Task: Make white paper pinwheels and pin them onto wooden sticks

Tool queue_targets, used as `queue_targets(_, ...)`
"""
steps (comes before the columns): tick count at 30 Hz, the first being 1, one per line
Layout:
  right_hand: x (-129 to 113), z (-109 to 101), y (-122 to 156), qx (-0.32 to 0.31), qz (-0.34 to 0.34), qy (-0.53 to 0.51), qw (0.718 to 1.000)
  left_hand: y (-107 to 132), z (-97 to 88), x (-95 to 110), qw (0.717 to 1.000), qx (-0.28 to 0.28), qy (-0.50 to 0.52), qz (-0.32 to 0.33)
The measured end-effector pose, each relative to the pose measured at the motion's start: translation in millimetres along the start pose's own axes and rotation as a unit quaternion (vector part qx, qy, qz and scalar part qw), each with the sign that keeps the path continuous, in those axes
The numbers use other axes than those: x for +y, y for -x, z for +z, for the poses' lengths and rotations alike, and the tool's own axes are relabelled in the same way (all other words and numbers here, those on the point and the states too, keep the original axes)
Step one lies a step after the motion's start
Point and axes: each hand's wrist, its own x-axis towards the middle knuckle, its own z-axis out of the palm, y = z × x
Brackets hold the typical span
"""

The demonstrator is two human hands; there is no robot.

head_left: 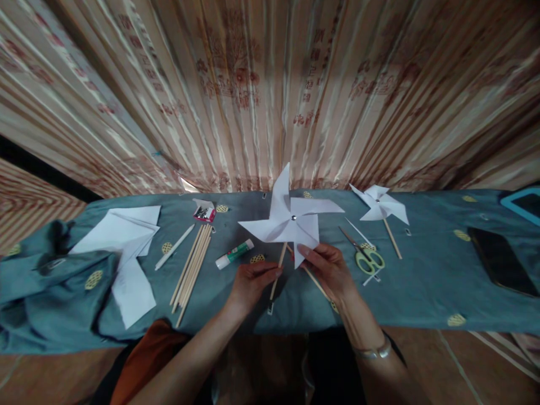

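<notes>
A white paper pinwheel with a silver pin at its centre is held up over the middle of the table. My left hand pinches its wooden stick between thumb and fingers. With thumb and fingers, my right hand grips the pinwheel's lower right blade. Another wooden stick lies slanting on the cloth beneath my right hand. Left of the pinwheel rests a green and white glue stick. Green-handled scissors lie to the right of my right hand, by thin white paper strips.
A second white pinwheel lies at the back right, a dark phone farther right. On the left are several wooden sticks, a white pen, a small box of pins and folded white paper. A curtain hangs behind.
</notes>
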Motion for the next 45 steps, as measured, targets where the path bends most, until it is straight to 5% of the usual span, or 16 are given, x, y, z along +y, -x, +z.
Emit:
queue_targets(10,-15,-7,-2,0.039,-0.027,0.016,0.999,-2,-1.4,-2,1.0,-0.01,0.01,-0.003)
queue_targets(24,-7,1,1,-0.015,0.021,0.013,1.0,1,1.2,0,0.999,-0.019,0.034,0.003)
queue_targets(35,6,16,2,-0.032,-0.013,0.08,0.996,3,1.7,4,0.999,-0.034,-0.013,0.021)
queue_targets(39,-1,5,3,-0.05,-0.026,0.115,0.992,1,-2.0,7,1.0,-0.014,0.003,0.011)
queue_targets(45,-22,-29,-1,0.075,-0.137,0.073,0.985,2,-9.3,8,1.0,-0.009,0.017,0.002)
